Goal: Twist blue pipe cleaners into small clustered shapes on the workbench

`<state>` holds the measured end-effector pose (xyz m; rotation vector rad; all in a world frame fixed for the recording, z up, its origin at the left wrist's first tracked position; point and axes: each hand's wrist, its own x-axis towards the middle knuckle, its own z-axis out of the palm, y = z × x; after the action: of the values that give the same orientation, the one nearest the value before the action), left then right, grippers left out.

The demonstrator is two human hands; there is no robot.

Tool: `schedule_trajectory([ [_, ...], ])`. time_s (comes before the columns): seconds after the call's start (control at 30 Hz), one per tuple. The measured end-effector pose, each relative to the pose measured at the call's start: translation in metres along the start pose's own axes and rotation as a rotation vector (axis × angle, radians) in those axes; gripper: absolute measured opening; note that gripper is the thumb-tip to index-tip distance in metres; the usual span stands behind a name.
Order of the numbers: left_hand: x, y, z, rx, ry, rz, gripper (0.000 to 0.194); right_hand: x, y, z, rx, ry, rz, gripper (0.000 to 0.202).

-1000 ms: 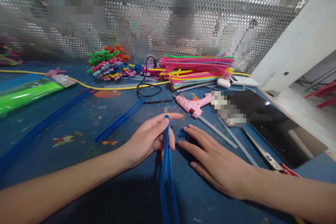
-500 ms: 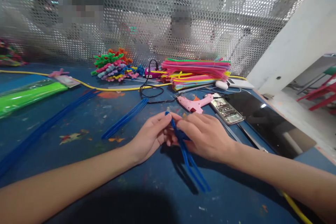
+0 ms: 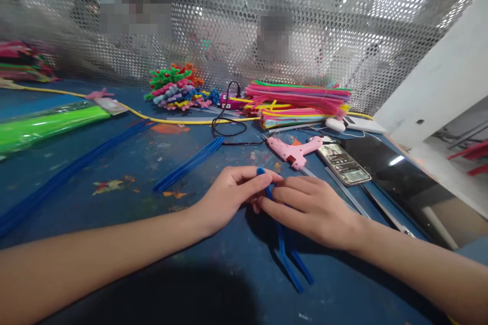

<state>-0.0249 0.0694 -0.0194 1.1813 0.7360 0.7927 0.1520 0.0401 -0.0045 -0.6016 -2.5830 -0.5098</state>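
Blue pipe cleaners (image 3: 281, 244) hang from between my fingers, their loose ends spread toward the table's near side. My left hand (image 3: 238, 190) pinches their upper end between thumb and fingers, where a small blue tip pokes out. Pressed up against it, my right hand (image 3: 312, 205) has its fingers curled around the same strands, and its fingertips are partly hidden. A short blue bundle (image 3: 188, 163) lies beyond my left forearm, and a longer blue bundle (image 3: 76, 170) runs along the left. Just past my hands rests a pink glue gun (image 3: 293, 152).
On the blue table (image 3: 125, 259) are a green packet (image 3: 53, 124), folded colourful pieces (image 3: 175, 89) and a stack of pipe cleaners (image 3: 301, 99). A phone (image 3: 345, 162), scissors (image 3: 389, 213) and a black glossy panel (image 3: 412, 183) lie right. Behind stands a perforated metal screen (image 3: 224, 25).
The view has shifted, so the table items appear further right. My right hand's fingers have closed further over the blue strands, near my left fingertips.
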Motion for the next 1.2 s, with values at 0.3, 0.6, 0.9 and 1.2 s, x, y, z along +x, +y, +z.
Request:
schedule_trajectory([
  [0.3,0.003,-0.001,-0.004,0.04,0.006,-0.033,0.019,-0.009,0.0,0.01,0.243,0.133,0.062,0.019],
  [0.6,0.003,-0.001,-0.004,0.142,-0.006,-0.018,0.02,-0.008,-0.001,0.007,0.112,0.086,0.086,0.018],
  [0.9,0.002,0.0,-0.004,0.139,-0.025,-0.039,0.019,-0.005,0.002,-0.001,0.122,0.086,-0.048,0.021],
  [1.2,0.005,0.004,-0.001,-0.108,0.119,-0.035,0.018,-0.003,-0.003,-0.005,0.139,0.188,-0.214,0.019],
])
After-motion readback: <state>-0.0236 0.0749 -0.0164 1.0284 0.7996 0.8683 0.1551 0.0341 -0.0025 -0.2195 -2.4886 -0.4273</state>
